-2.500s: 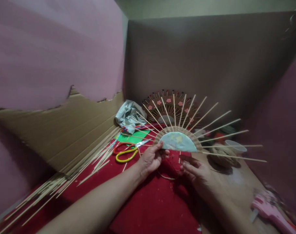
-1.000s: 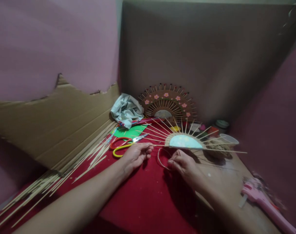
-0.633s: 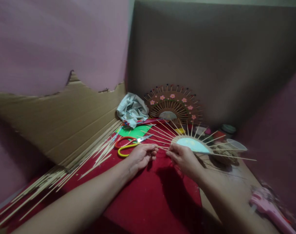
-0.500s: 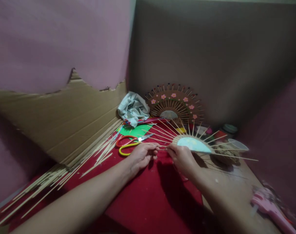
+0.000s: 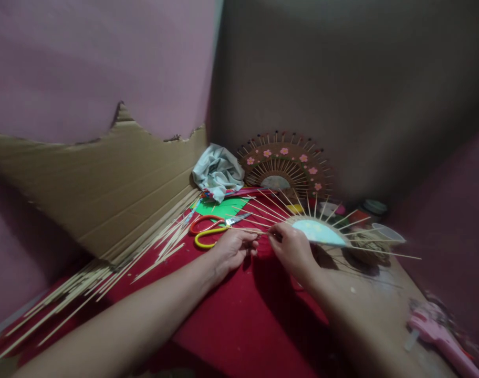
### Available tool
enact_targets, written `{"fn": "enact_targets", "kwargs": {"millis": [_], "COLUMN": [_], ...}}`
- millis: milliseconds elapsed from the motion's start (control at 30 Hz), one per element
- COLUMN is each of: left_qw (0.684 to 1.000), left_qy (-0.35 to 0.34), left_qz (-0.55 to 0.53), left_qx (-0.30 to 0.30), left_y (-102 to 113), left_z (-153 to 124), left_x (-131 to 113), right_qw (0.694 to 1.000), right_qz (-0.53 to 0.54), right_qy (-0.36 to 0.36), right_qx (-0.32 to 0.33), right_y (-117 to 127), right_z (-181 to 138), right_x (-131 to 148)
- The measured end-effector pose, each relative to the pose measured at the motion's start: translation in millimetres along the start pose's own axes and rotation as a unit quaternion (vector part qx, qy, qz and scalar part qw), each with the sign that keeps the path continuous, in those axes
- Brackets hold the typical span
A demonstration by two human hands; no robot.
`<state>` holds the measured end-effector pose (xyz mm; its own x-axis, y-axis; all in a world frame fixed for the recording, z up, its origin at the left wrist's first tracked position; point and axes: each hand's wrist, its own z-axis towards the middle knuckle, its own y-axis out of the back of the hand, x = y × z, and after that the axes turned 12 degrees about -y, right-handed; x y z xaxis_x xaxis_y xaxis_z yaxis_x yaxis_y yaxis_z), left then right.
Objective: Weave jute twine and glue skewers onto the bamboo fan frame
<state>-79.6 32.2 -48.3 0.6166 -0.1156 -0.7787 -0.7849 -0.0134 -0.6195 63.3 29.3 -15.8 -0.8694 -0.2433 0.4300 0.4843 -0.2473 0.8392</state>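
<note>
A half-round fan frame [image 5: 318, 231] has a pale blue painted centre and thin wooden sticks radiating from its curved edge. My right hand [image 5: 294, 249] is closed at its left end, thumb and forefinger pinched together and covering part of it. Just left of that, my left hand [image 5: 235, 249] also pinches, its fingertips a small gap from the right hand's. The leftmost spoke passes close above the left fingertips. Whatever either pinch holds is too thin and hidden to make out. Scissors [image 5: 208, 239] with red and yellow handles lie beyond my left hand.
Loose sticks [image 5: 82, 289] lie on the red cloth [image 5: 231, 325] at left, beside leaning cardboard [image 5: 145, 184]. Behind stand a crumpled cloth [image 5: 218, 170] and a flowered fan [image 5: 283, 152]. Green paper [image 5: 219, 210] lies near the scissors. A twine ball [image 5: 367, 247] and pink glue gun [image 5: 436, 333] are at right.
My right hand has shifted slightly up, and the gap between the fingertips looks a little smaller. The whole view has moved slightly; both hands stay pinched.
</note>
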Motion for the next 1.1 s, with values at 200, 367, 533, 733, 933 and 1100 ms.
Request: {"fn": "enact_targets", "kwargs": {"millis": [200,367,533,733,933,1100], "left_qw": [1.000,1.000,1.000,1.000,1.000,1.000], "left_qy": [0.005,0.014,0.004,-0.013,-0.013,-0.014], "left_qz": [0.004,0.004,0.008,0.018,0.020,0.016], "left_qx": [-0.003,-0.006,0.001,-0.005,-0.009,-0.012], "left_y": [0.2,-0.1,-1.9,-3.7,-5.5,-5.7], "left_z": [0.6,1.5,0.1,-0.8,-0.7,-1.2], "left_x": [0.5,-0.2,-0.7,0.1,0.6,1.2], "right_qw": [0.999,0.999,0.998,0.997,0.997,0.997], "right_qz": [-0.040,-0.054,-0.063,-0.073,-0.079,-0.077], "right_qy": [0.001,0.002,0.013,0.011,-0.002,-0.003], "right_qx": [0.005,-0.008,-0.021,-0.021,-0.024,-0.025], "right_y": [-1.9,-5.5,-7.2,-10.2,-11.3,-11.2], "right_z": [5.2,7.5,8.8,9.7,9.7,8.2], "right_x": [2.6,0.6,0.5,1.4,2.2,4.4]}}
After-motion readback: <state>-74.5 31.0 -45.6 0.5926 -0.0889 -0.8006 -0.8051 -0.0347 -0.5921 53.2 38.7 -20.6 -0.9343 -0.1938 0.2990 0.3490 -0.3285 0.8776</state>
